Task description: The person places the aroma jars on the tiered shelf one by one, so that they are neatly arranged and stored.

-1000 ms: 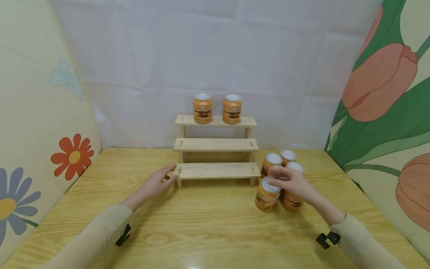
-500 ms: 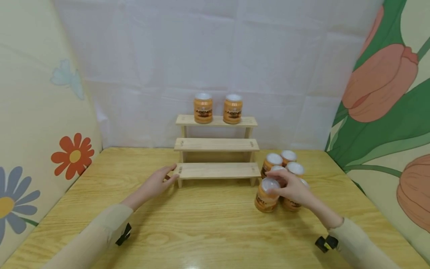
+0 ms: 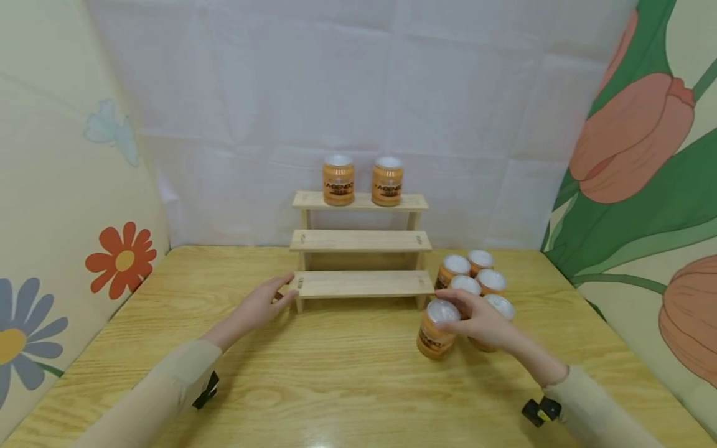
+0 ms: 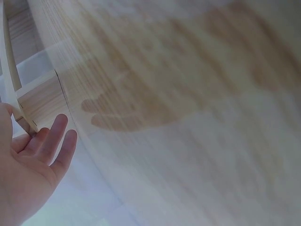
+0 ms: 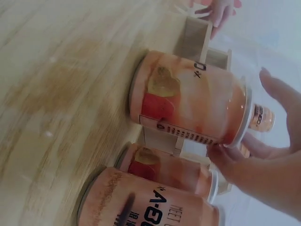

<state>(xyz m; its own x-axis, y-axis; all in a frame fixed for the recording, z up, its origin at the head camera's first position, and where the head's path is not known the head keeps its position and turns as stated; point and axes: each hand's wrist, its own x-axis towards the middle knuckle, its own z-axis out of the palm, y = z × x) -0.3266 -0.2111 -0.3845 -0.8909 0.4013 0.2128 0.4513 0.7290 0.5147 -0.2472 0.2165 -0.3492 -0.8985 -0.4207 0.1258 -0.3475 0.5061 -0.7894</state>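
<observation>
In the head view, my left hand [image 3: 260,305] holds the left end of the lowest board of a three-step wooden display rack [image 3: 361,284]. The left wrist view shows that board end [image 4: 27,125] between the thumb and index finger, the other fingers spread. My right hand [image 3: 482,317] grips an orange can [image 3: 435,339] near its pale lid, thumb on the near side, fingers behind. In the right wrist view this can [image 5: 183,99] stands slightly apart from its neighbours, its base close over the table. Two matching cans [image 3: 338,183] stand upright on the top step.
Several more orange cans [image 3: 493,283] stand grouped right of the rack, partly behind my right hand. The wood-grain table [image 3: 336,373] ends at a white cloth backdrop [image 3: 358,87]. Flower-printed panels [image 3: 633,155] flank both sides.
My right hand has closed on the front-left can and shifted it slightly left and toward me, away from the group. The left hand stays at the rack's end.
</observation>
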